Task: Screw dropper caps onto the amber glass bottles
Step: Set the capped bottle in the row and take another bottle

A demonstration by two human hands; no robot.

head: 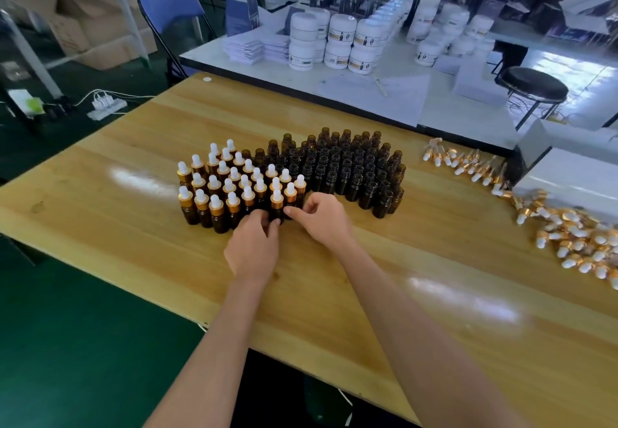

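Note:
Amber glass bottles stand in a tight cluster on the wooden table. Those on the left carry gold collars and white bulbs, the capped bottles. The uncapped bottles fill the right part. Both hands meet at the front of the cluster around one capped bottle. My left hand grips its lower body with curled fingers. My right hand pinches the bottle's side with thumb and forefinger. Loose dropper caps lie in a pile at the right.
A scatter of more dropper caps lies behind the pile, beside a white box at the table's right edge. Behind the wooden table a white table holds white jars. A black stool and a blue chair stand farther back.

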